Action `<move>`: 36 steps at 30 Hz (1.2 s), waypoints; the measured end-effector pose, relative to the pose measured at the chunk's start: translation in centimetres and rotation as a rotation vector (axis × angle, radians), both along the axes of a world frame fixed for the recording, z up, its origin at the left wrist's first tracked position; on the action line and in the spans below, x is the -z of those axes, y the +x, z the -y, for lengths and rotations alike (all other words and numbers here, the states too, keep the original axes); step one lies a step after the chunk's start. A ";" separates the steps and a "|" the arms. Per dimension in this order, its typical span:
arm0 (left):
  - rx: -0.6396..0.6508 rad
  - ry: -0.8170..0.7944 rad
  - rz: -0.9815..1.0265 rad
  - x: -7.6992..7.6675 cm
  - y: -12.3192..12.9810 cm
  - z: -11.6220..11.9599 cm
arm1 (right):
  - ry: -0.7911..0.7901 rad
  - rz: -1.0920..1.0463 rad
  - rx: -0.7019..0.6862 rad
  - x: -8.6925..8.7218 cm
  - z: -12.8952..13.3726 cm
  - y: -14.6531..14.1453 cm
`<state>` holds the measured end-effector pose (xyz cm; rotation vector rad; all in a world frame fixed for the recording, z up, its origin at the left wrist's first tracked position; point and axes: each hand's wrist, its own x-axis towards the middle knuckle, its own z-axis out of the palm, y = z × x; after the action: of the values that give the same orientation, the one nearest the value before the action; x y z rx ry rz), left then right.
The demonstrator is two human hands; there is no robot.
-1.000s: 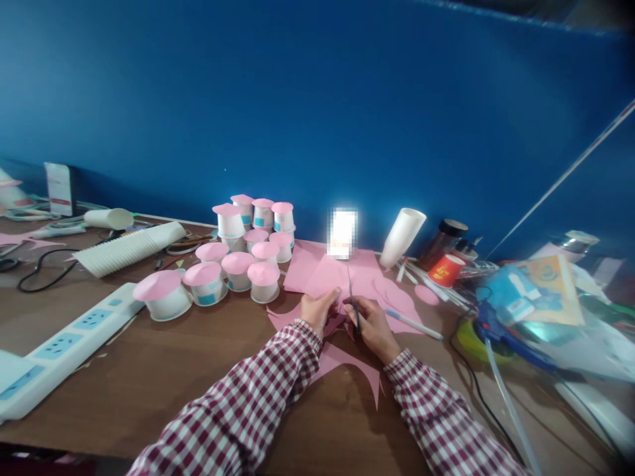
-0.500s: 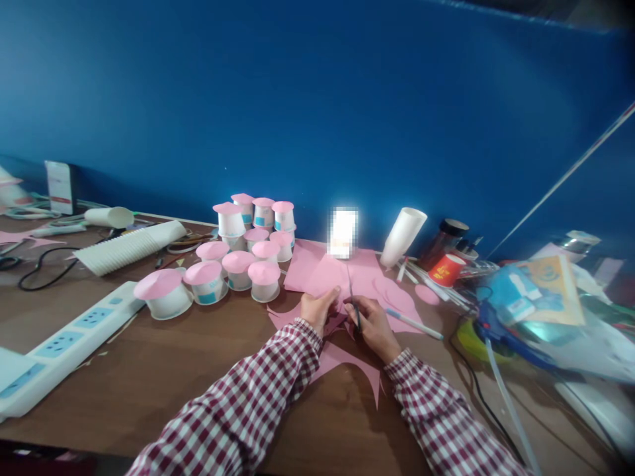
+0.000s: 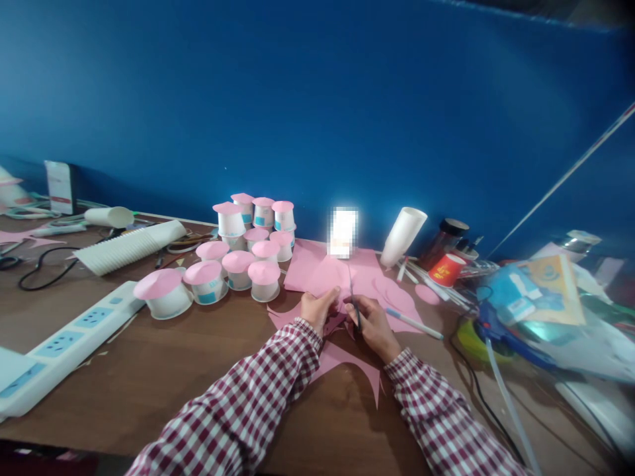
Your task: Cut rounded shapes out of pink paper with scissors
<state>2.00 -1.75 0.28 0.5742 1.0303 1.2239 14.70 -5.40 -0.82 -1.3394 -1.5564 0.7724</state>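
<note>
My left hand (image 3: pixel 319 311) pinches a piece of pink paper (image 3: pixel 330 276) between thumb and fingers, over the middle of the desk. Held in my right hand (image 3: pixel 374 325) is a pair of scissors (image 3: pixel 352 291), its dark handle in my fingers and its blades pointing away from me against the pink paper. Pink offcuts lie under and around both hands, with a curved pink scrap (image 3: pixel 347 365) nearest me. Behind them rest pink sheets (image 3: pixel 300 266). A marker pen (image 3: pixel 417 324) lies right of my right hand.
Several paper cups topped with pink discs (image 3: pixel 238 262) stand to the left, some stacked. A white power strip (image 3: pixel 74 344) lies at front left. Along the back are a bright blurred screen (image 3: pixel 343 231) and a white tube (image 3: pixel 404 235). A red cup (image 3: pixel 446 270) and a blue glue gun (image 3: pixel 510 340) sit right.
The scissors' blades have shifted very slightly at the pink paper. Both hands stay in nearly the same place, and nothing else has visibly moved.
</note>
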 end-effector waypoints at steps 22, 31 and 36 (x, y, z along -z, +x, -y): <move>-0.020 0.026 0.007 0.6 0.1 -0.3 | -0.030 -0.057 -0.040 -0.2 0.0 0.0; -0.058 -0.013 -0.008 0.5 0.0 -0.5 | -0.036 -0.060 -0.067 -0.2 0.0 0.1; -0.034 -0.004 0.059 0.6 0.2 -0.3 | -0.024 -0.046 -0.040 0.0 0.0 0.0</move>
<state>2.18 -1.43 -0.31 0.5167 0.9965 1.2618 14.74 -5.41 -0.84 -1.3030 -1.5459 0.8435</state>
